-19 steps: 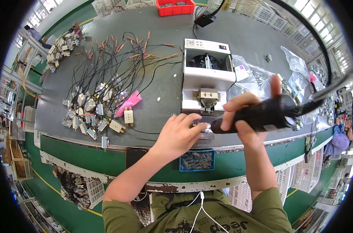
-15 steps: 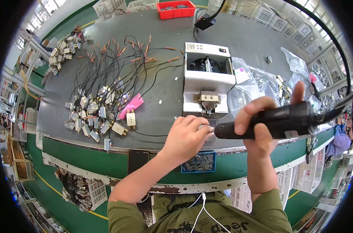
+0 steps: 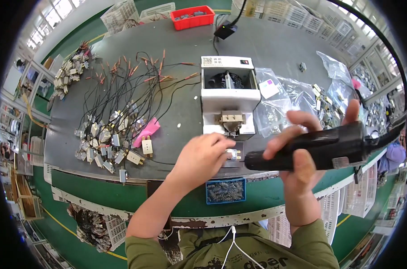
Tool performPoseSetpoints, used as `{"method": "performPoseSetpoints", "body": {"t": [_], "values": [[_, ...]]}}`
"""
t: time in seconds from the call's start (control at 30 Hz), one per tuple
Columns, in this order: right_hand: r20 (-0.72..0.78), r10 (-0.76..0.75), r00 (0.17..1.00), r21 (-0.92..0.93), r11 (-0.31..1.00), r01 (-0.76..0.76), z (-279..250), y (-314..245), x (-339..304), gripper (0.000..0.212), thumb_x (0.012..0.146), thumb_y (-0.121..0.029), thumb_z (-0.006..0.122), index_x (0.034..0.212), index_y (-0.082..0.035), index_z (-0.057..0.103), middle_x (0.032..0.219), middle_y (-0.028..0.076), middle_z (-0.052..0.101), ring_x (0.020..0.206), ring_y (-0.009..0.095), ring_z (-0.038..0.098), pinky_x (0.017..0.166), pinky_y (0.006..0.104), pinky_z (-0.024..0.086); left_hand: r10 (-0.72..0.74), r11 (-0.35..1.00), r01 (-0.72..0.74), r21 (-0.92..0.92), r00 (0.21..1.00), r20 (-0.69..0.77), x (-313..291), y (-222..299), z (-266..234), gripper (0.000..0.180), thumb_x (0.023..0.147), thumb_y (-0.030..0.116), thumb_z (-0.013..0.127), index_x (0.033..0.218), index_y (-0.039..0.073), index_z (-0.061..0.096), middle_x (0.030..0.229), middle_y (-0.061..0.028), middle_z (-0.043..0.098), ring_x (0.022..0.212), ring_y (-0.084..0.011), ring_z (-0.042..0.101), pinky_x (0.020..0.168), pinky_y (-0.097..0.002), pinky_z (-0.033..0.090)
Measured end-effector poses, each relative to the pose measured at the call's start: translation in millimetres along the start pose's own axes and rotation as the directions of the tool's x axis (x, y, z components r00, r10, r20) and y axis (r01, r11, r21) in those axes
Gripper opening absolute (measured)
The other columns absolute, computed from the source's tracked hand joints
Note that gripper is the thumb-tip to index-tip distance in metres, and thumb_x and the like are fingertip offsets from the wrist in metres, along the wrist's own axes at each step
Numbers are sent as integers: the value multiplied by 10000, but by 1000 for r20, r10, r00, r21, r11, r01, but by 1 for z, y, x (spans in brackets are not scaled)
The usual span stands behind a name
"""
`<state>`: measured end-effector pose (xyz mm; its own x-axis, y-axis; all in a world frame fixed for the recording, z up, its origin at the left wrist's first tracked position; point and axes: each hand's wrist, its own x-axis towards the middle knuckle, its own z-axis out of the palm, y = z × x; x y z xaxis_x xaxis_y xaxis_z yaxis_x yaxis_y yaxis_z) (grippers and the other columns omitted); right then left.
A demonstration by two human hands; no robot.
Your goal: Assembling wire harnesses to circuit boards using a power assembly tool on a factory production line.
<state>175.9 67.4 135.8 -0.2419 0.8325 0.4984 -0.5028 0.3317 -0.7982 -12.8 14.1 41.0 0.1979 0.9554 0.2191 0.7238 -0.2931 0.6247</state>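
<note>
My right hand [image 3: 302, 170] is wrapped around a black, corded electric screwdriver [image 3: 324, 145], held level with its tip to the left. My left hand [image 3: 201, 157] is closed, its fingertips at a small plug [image 3: 234, 154] with brass pins, lying by the front of a white screw-feeding machine [image 3: 229, 101]. The fingers partly hide the plug. The screwdriver's tip is just right of it, apart from it. Below it sits a blue tray [image 3: 226, 201] of small metal screws. To the left lies a pile of wired plugs [image 3: 107, 141] with black leads.
A pink scrap [image 3: 147, 133] lies beside the pile. Another heap of plugs [image 3: 73, 69] sits at the far left edge. Clear plastic bags [image 3: 275, 112] and loose parts lie on the right. A red bin [image 3: 192, 18] stands at the back, near a black power adapter [image 3: 225, 30].
My left hand has drawn slightly left and down, and the small plug shows more. The screwdriver has shifted a little lower. The whole view has moved slightly.
</note>
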Motion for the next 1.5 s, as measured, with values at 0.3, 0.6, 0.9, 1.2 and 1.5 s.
{"method": "performPoseSetpoints", "body": {"t": [0.3,0.6,0.9,1.2,1.5], "values": [[110,26,994,-207,978,-3,7,57,-4,1055,795,88,665,1552,24,-67,924,113,685,784,143,673,788,267,539,-15,998,15,58,1000,2,-16,-19,29,322,882,235,712,1152,71,644,1155,-66,603,999,-303,606,878,-420,508],[290,-54,956,-258,957,132,4,74,2,1060,856,57,648,1597,-187,-68,935,162,641,654,163,628,632,295,558,-58,998,58,-2,998,-13,-18,-21,32,275,899,246,699,1079,53,622,1129,-55,596,1006,-299,640,822,-423,540],[403,-21,915,-99,993,66,5,76,8,1064,803,93,623,1599,-164,-34,926,163,639,632,166,618,611,295,553,-109,994,109,-6,992,71,-14,-21,30,315,893,257,709,1100,44,605,1145,-67,588,947,-320,664,788,-433,550],[592,-45,805,-25,997,74,-3,80,25,998,810,64,665,1592,-131,77,890,170,643,659,184,630,646,298,556,-159,986,163,-17,976,151,-11,-11,16,324,895,250,705,1123,42,609,1158,-63,588,988,-317,656,821,-434,542],[393,-39,919,-187,975,121,19,74,0,1037,782,141,626,1579,-130,19,927,163,643,732,199,663,695,317,573,-144,988,149,-47,985,95,-9,-13,19,253,892,223,700,1069,59,627,1121,-67,588,969,-314,654,808,-444,538]]}}
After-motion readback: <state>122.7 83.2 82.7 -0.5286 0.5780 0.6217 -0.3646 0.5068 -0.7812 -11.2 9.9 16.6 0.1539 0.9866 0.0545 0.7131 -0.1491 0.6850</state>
